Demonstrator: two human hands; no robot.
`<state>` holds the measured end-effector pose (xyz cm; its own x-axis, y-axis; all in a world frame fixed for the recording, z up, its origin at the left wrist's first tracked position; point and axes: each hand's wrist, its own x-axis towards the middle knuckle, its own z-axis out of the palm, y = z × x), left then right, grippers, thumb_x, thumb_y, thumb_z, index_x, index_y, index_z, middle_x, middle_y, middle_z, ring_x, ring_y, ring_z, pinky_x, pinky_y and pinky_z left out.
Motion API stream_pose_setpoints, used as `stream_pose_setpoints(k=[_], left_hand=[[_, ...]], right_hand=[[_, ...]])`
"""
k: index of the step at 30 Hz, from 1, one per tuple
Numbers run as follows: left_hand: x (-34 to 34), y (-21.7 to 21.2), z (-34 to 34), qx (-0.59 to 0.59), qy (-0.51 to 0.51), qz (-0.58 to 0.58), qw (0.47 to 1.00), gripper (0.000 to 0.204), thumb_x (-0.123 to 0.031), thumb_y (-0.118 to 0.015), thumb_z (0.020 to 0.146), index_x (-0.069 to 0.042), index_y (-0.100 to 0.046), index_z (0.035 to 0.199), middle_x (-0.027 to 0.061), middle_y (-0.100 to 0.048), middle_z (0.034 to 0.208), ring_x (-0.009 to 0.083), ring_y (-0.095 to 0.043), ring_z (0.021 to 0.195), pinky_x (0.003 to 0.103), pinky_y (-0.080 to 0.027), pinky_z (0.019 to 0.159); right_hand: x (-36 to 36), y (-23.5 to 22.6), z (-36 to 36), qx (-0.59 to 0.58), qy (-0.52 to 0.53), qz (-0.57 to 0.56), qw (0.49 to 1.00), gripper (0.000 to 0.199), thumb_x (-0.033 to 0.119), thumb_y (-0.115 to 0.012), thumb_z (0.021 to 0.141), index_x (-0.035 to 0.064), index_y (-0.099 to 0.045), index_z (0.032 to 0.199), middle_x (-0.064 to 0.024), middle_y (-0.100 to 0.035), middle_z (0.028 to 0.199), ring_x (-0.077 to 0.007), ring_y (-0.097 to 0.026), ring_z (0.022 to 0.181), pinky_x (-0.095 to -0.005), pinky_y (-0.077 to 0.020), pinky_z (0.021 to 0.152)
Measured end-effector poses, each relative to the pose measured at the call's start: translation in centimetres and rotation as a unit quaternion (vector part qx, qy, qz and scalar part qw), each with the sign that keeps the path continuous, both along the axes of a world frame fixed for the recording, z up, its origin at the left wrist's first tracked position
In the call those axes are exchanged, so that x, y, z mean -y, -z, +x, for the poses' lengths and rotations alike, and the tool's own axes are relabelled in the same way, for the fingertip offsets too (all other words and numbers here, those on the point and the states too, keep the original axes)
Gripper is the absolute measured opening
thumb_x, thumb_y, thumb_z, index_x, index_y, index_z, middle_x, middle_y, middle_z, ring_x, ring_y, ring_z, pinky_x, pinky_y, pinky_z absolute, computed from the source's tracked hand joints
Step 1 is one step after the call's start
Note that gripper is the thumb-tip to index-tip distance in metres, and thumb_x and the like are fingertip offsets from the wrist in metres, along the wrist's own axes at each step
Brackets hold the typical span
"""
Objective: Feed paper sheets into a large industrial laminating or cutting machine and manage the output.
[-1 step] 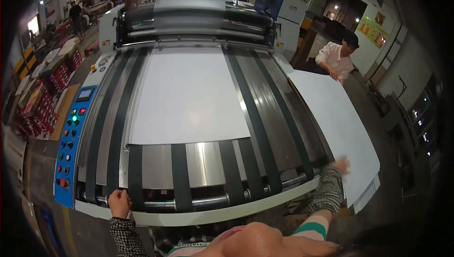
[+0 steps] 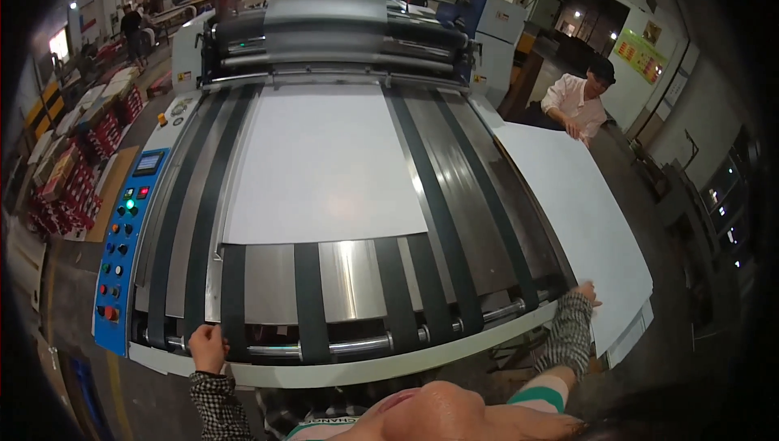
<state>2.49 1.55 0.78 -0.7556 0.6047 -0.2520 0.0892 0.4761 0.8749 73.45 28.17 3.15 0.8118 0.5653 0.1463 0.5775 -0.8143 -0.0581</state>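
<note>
My left hand (image 2: 208,348) is at the machine's front left corner, by the end of the belts. Its fingers are curled in, and nothing shows in them. Far to the right, my right hand (image 2: 587,292) has its fingers closed at the near left edge of the top sheet of a white paper stack (image 2: 600,222). Between my arms, a large white sheet (image 2: 324,165) lies flat on the dark belts (image 2: 311,303) of the feed table, its far end close to the rollers.
A control panel (image 2: 122,254) with buttons runs along the machine's left side. Rollers (image 2: 333,43) carrying a pale film cross the far end. A co-worker (image 2: 580,100) bends over the stack's far end, hands on the paper. Red-and-white stacks (image 2: 69,189) stand on the floor at left.
My right hand, smeared by motion before, has come slightly down and is now sharper at the paper edge. The sheet on the belts has slid a little away from me.
</note>
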Motion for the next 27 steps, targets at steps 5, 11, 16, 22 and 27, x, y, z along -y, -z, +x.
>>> stream_pose_setpoints(k=[5,11,16,22,27], left_hand=[[-5.5,2.5,6.6,-0.077,0.181,0.024,0.980,0.026,-0.023,-0.054,0.074,0.001,-0.059,0.083,0.0149,-0.060,0.071,0.0234,-0.059,0.065,0.032,-0.046,0.060],[-7.5,0.3,20.4,0.210,0.481,0.029,0.851,0.036,-0.028,-0.056,0.076,0.002,-0.055,0.096,0.0188,-0.059,0.087,0.0255,-0.058,0.082,0.030,-0.044,0.071],[-3.9,3.7,14.6,0.000,0.379,0.024,0.925,0.032,-0.016,-0.052,0.073,0.006,-0.054,0.095,0.0133,-0.060,0.084,0.0208,-0.057,0.078,0.031,-0.044,0.070],[5.1,2.4,5.2,0.171,0.184,0.064,0.966,0.031,-0.008,-0.051,0.071,0.006,-0.053,0.099,0.0088,-0.059,0.084,0.0146,-0.054,0.074,0.027,-0.043,0.067],[9.4,1.0,3.8,0.239,0.135,0.034,0.961,0.031,-0.006,-0.052,0.073,0.006,-0.052,0.101,0.0087,-0.058,0.092,0.0150,-0.054,0.081,0.026,-0.043,0.070]], right_hand=[[1.9,1.0,-8.1,0.019,-0.216,-0.098,0.971,0.024,0.019,-0.055,0.072,0.0026,-0.059,0.090,-0.0169,-0.057,0.093,-0.0313,-0.054,0.085,-0.0413,-0.0461,0.073],[3.7,7.8,-32.0,-0.039,-0.551,-0.031,0.833,0.017,0.007,-0.044,0.069,-0.0036,-0.056,0.066,-0.0239,-0.053,0.080,-0.0370,-0.051,0.079,-0.0443,-0.0412,0.069],[10.4,6.9,-43.7,-0.328,-0.626,0.255,0.660,0.019,0.013,-0.046,0.077,-0.0009,-0.056,0.068,-0.0169,-0.057,0.084,-0.0313,-0.052,0.080,-0.0368,-0.0410,0.071],[10.1,8.1,-38.5,-0.156,-0.534,0.113,0.823,0.030,0.026,-0.049,0.077,0.0066,-0.057,0.099,-0.0170,-0.045,0.116,-0.0350,-0.034,0.112,-0.0511,-0.0205,0.094],[12.4,6.9,-37.8,-0.105,-0.580,-0.028,0.807,0.048,0.036,-0.044,0.081,0.0132,-0.039,0.122,-0.0165,-0.023,0.133,-0.0376,-0.013,0.123,-0.0541,-0.0073,0.097]])
